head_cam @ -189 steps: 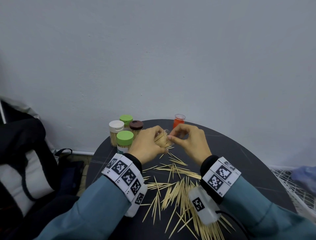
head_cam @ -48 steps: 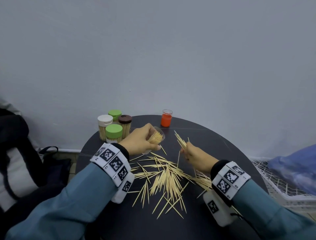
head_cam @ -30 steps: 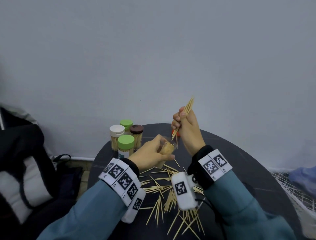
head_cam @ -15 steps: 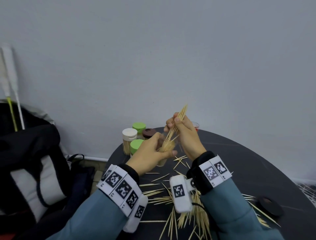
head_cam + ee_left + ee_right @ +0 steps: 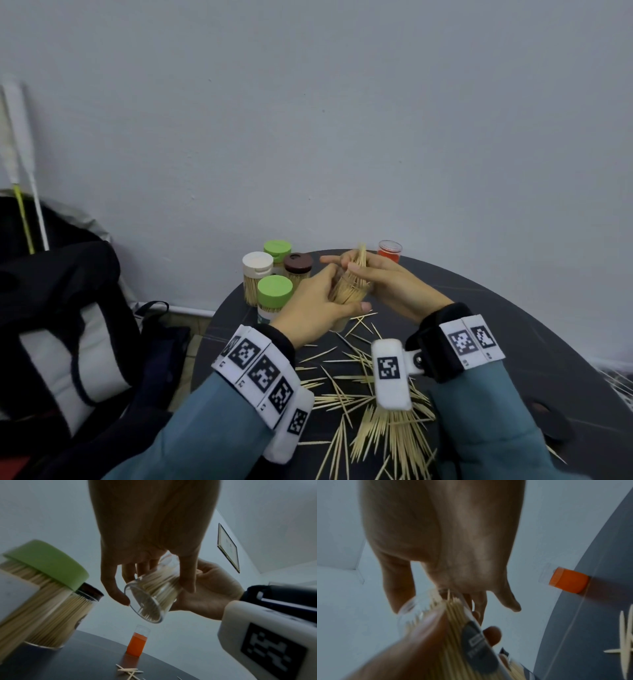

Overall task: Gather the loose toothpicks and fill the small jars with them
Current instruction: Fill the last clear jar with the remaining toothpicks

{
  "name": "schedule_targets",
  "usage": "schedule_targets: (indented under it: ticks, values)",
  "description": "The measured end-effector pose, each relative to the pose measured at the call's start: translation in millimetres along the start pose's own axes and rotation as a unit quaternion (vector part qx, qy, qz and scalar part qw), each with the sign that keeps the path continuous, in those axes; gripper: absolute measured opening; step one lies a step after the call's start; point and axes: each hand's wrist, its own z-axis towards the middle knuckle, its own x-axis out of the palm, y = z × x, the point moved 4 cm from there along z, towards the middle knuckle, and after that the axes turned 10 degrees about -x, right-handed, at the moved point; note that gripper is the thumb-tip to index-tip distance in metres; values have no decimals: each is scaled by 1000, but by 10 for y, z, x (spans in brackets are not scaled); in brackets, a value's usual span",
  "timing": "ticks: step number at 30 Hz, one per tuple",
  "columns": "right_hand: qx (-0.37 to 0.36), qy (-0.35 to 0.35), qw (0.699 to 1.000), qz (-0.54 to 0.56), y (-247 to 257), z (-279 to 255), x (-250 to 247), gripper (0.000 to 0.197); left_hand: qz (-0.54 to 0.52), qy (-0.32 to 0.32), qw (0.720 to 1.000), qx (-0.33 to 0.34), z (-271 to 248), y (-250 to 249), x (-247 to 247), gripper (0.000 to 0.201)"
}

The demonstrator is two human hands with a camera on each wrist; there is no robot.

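Above the dark round table [image 5: 507, 329], the left hand [image 5: 308, 308] wraps a clear toothpick jar [image 5: 150, 595], tilted and packed with toothpicks. The right hand [image 5: 387, 284] meets its mouth, fingers seemingly pinching a bundle of toothpicks [image 5: 359, 260] standing out of it. Loose toothpicks [image 5: 376, 421] litter the table nearer the person. Four capped jars [image 5: 274, 291] and an orange vial [image 5: 389, 251] stand behind.

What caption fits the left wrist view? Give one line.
Left hand holds a clear jar of toothpicks above the dark table.
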Motion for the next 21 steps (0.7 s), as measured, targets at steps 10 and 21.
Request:
schedule_targets:
  ticks: [10, 21]
  values:
    - [-5, 1, 999, -54, 44, -67, -68, 33, -22, 19, 999, 22, 36, -16, 86, 33]
    - [25, -4, 992, -126, 9, -80, -111, 37, -31, 3, 1000, -2, 41, 56, 14, 37]
